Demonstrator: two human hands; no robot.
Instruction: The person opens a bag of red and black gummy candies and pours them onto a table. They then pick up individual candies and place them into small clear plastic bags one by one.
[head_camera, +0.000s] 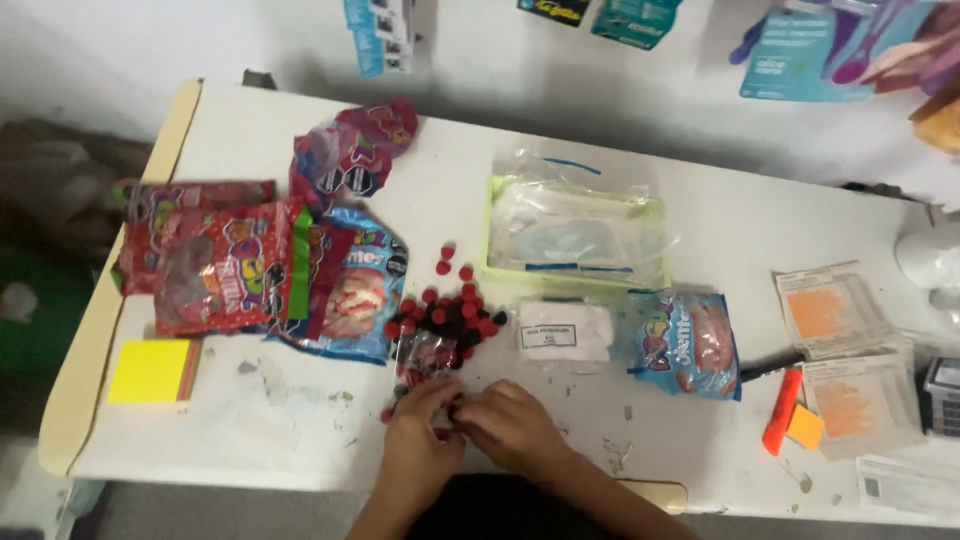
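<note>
A white bench (700, 230), scuffed and flecked with scraps, carries everything here. At its left lie overlapping red candy bags (215, 265), with a blue candy bag (360, 300) tucked partly under them and a crumpled magenta wrapper (350, 150) farther back. Near the middle sits a stack of clear zip bags (575, 235) on a pale green tray, and in front of it a small white labelled packet (565, 330) beside a second blue candy bag (690, 340). A pad of yellow sticky notes (152, 371) rests near the left front corner; at the right lie printed paper slips (845, 365), an orange highlighter (782, 410) and a black marker (770, 366). The loose heap of red and dark gummy candies (450, 315) is spread just in front of the blue bag on the left, with a few strays trailing toward the back. A small clear bag (425, 358) holding some of these candies lies at the near edge of the heap, directly above the fingers. The left hand (420, 435) and right hand (510, 425) meet at the front edge of the bench, fingertips touching each other and curled around something small at the bottom of that clear bag; what they pinch is too blurred to tell. The candies look round, glossy, and berry-like.
</note>
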